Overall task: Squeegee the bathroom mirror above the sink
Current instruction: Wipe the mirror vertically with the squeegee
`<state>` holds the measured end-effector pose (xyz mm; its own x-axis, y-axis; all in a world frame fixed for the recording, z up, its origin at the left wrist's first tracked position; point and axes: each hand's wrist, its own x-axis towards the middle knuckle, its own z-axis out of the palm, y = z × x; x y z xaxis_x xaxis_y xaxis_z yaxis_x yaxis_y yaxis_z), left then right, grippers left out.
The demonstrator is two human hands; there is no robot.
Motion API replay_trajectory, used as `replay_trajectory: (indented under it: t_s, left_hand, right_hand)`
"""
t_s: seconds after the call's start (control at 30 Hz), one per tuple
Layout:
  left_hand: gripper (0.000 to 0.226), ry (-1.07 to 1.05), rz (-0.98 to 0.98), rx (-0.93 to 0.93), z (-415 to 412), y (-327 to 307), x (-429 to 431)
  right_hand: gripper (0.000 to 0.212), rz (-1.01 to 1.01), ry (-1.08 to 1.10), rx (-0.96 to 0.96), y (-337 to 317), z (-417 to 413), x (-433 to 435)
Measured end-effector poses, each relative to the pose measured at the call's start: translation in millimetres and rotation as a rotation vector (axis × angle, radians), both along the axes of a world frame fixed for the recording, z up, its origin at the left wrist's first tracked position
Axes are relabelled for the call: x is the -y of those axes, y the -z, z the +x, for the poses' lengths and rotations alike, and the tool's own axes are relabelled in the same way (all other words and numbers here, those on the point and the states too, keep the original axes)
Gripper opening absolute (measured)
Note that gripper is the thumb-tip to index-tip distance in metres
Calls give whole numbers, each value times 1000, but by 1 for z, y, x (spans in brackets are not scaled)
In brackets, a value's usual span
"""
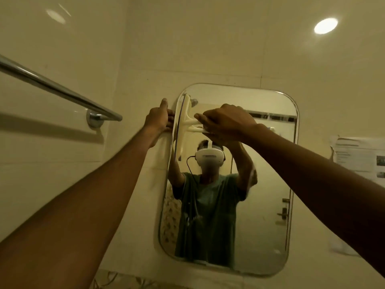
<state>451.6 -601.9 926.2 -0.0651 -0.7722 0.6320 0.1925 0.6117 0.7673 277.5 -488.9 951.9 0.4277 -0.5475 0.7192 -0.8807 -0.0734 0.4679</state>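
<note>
Squeegee (182,126) blade stands vertical at mirror (229,205) left edge; right hand (225,124) clamps its handle, left hand (158,117) grips the rim.

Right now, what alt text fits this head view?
The right hand holds a cream squeegee, blade upright, at the upper left edge of a wall mirror. The left hand grips that edge; a towel bar is left.

Single head-worn view, angled forward and upward at close range toward mirror (239,184) and tiled wall (145,49); wide-angle, arm's reach beyond fingers (164,103).
</note>
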Motion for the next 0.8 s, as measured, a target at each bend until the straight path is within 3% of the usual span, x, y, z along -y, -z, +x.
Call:
replay_trajectory:
  t_s: [0.1, 0.27, 0.57, 0.67, 0.8]
  left_hand:
    - [61, 52, 46, -24, 0, 1, 2]
    - [56, -5, 51, -50, -7, 1, 2]
    - [54, -121, 8, 54, -9, -5, 12]
    - [51, -162, -12, 79, -10, -4, 10]
    - [50, -215, -10, 47, -15, 0, 10]
  right_hand:
    - [48, -110, 82, -34, -14, -1, 12]
    - [27, -221, 202, 15, -9, -14, 13]
    - [45, -294, 300, 195, 6, -135, -77]
    - [50, -332, 288, 221, -2, -112, -68]
    - [50, -227, 228, 171, -10, -40, -19]
